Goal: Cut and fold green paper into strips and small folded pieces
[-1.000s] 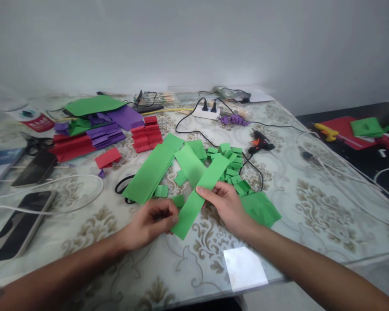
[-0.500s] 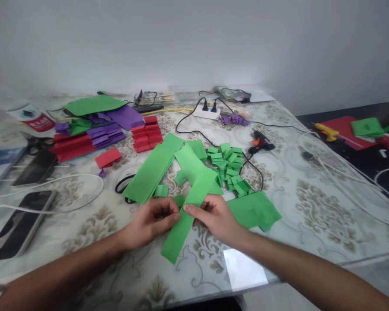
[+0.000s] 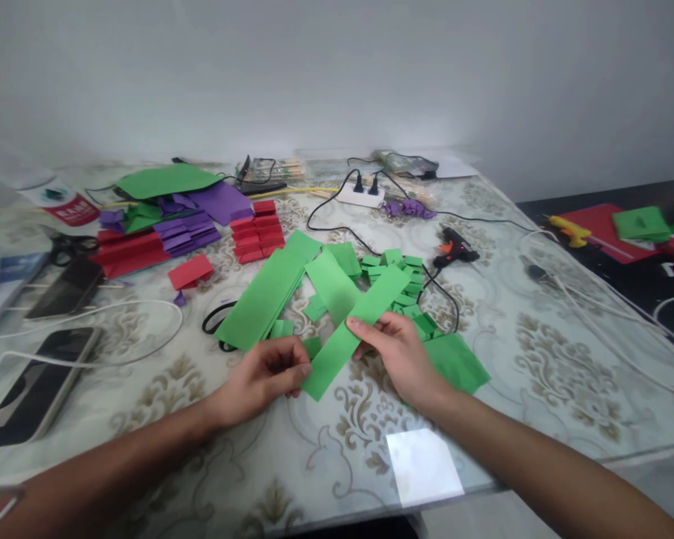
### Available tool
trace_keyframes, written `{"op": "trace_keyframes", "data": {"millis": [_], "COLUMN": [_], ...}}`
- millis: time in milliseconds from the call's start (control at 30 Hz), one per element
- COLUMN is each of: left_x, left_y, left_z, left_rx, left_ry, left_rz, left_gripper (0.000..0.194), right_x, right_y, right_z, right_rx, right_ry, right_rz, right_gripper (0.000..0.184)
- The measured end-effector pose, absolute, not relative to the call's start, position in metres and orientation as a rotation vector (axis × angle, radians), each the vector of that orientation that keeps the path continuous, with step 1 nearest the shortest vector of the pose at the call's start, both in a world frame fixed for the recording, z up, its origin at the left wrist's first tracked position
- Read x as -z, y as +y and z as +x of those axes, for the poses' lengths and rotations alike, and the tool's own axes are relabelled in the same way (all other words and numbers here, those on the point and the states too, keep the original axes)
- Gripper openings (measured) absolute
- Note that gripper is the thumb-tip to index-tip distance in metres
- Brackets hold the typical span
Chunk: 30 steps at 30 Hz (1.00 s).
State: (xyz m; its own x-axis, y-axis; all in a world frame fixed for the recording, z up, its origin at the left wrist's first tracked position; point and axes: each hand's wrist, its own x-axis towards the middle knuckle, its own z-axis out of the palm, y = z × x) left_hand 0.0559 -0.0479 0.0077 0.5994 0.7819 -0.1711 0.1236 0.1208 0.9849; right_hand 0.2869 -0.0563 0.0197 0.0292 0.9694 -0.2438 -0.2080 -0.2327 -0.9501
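My right hand pinches a long green paper strip near its middle, thumb on top and fingers beneath. The strip slants from lower left to upper right above the table. My left hand is closed, with thumb and fingertips pinching at the strip's lower left edge. Behind lie a stack of long green strips, another green strip and a heap of small folded green pieces, partly covered by the held strip. A wider green sheet rests beside my right wrist.
A black glue gun lies right of the heap, its cord near a white power strip. Folded red paper and purple paper sit at back left. Phones, scissors and a white cable occupy the left.
The held strip has moved up and right with my right hand and turned flatter, its far end now over the heap. My left hand stays nearly in place, now at the strip's lower end.
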Motion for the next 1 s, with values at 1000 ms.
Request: {"op": "trace_keyframes", "data": {"millis": [1000], "left_x": [-0.007], "left_y": [-0.051], "left_z": [0.057], "left_rx": [-0.551], "left_ry": [0.808], "left_rz": [1.614], "left_gripper": [0.025], "right_x": [-0.010], "right_y": [-0.079], "right_z": [0.266], "right_rx": [-1.570], "right_ry": [-1.070], "right_rz": [-1.296], "right_gripper": [0.044]}}
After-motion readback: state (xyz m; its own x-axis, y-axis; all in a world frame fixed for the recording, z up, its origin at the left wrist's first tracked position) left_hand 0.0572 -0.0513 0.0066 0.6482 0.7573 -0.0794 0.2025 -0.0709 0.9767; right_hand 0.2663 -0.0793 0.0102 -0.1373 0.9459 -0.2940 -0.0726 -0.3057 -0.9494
